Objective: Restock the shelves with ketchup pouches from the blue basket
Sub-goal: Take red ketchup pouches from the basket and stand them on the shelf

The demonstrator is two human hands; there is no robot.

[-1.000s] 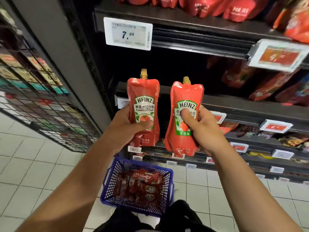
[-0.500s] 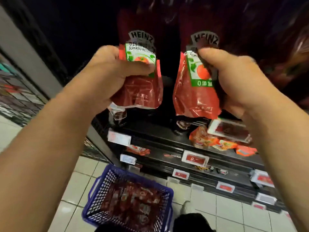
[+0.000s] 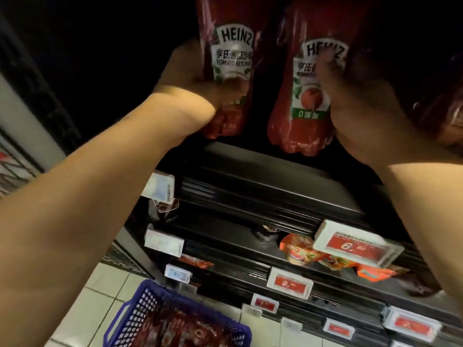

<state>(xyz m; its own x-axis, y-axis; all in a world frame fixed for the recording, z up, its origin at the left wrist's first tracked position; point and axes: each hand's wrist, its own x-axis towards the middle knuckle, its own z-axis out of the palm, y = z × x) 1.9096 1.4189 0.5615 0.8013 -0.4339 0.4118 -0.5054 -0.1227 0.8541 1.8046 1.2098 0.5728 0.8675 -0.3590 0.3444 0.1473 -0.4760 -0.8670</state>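
I hold two red Heinz ketchup pouches upright inside a dark shelf bay. My left hand (image 3: 190,83) grips the left pouch (image 3: 231,58) from its left side, thumb across the label. My right hand (image 3: 358,106) grips the right pouch (image 3: 304,101) from its right side, thumb on the label. Both pouch bottoms hang just above the black shelf board (image 3: 263,166). The pouch tops are cut off by the frame's top edge. The blue basket (image 3: 140,311) stands on the tiled floor at the lower left, with several more red pouches (image 3: 185,329) lying in it.
More red pouches (image 3: 441,103) stand on the same shelf to the right of my right hand. Lower shelves carry price tags (image 3: 355,246) and orange packets (image 3: 300,251). A grey upright post (image 3: 22,116) bounds the shelf bay on the left.
Both hands have risen from in front of the shelves and carried the pouches forward into the dark shelf bay. The view has tipped closer to the shelf.
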